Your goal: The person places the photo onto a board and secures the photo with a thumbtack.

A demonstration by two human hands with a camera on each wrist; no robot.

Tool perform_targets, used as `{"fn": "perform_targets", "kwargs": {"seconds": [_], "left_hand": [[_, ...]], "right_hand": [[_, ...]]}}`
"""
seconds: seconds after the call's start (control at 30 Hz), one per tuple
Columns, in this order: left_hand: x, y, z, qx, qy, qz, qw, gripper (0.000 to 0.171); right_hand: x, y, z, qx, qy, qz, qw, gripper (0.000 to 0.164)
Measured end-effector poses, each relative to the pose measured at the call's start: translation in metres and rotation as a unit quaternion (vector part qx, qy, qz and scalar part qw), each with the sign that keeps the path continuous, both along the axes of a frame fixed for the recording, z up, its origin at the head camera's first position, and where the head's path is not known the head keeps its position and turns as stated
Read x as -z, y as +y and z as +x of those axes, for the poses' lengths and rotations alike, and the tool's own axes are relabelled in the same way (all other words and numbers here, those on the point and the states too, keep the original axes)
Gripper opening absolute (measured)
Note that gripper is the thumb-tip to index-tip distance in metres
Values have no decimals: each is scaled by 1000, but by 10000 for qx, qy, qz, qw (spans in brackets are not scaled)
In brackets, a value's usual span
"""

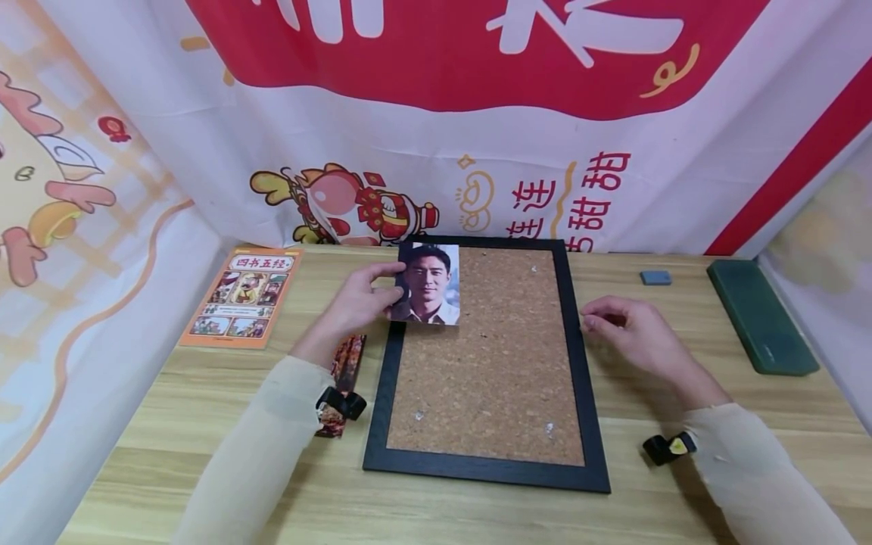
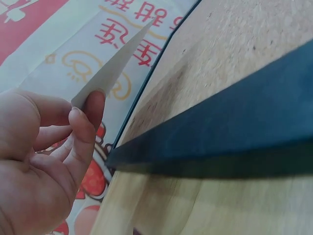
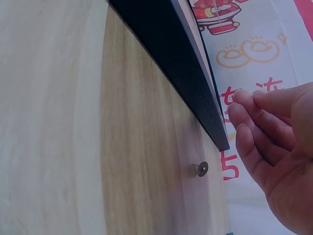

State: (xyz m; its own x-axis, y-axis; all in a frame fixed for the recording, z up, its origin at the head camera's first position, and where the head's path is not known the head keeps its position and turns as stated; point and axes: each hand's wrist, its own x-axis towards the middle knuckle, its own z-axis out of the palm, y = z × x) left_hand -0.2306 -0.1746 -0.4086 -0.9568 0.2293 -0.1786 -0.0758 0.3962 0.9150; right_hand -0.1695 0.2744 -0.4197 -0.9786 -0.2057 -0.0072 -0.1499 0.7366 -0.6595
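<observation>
My left hand point(image 1: 364, 297) pinches a printed portrait photo point(image 1: 429, 284) by its left edge, between thumb and fingers. The photo is tilted over the upper left corner of a black-framed cork board point(image 1: 487, 378). In the left wrist view its pale back point(image 2: 110, 71) stands clear of the cork. My right hand point(image 1: 630, 329) hovers beside the board's right frame edge, fingers loosely bent and nothing visible in them. Below those fingertips, in the right wrist view, a metal thumbtack point(image 3: 202, 169) lies on the table by the black frame point(image 3: 171, 58).
Small silvery spots, perhaps tacks, show near the cork's corners. Left of the board lie an orange booklet point(image 1: 238, 299) and a dark reddish picture point(image 1: 347, 363), partly behind my left forearm. To the right are a small blue block point(image 1: 655, 278) and a green case point(image 1: 761, 318).
</observation>
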Motion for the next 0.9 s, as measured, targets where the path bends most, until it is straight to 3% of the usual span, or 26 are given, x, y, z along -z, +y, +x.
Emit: {"fn": "perform_targets", "kwargs": {"seconds": [0.23, 0.53, 0.9], "left_hand": [[0, 20, -3, 195, 152, -81, 9997, 49], [6, 45, -13, 339, 90, -138, 9993, 48], [14, 73, -22, 455, -16, -82, 9989, 48]], "right_hand": [[0, -4, -1, -93, -37, -147, 9998, 21], [-5, -13, -4, -125, -227, -114, 9996, 23], [-1, -24, -7, -343, 28, -380, 9987, 19]]}}
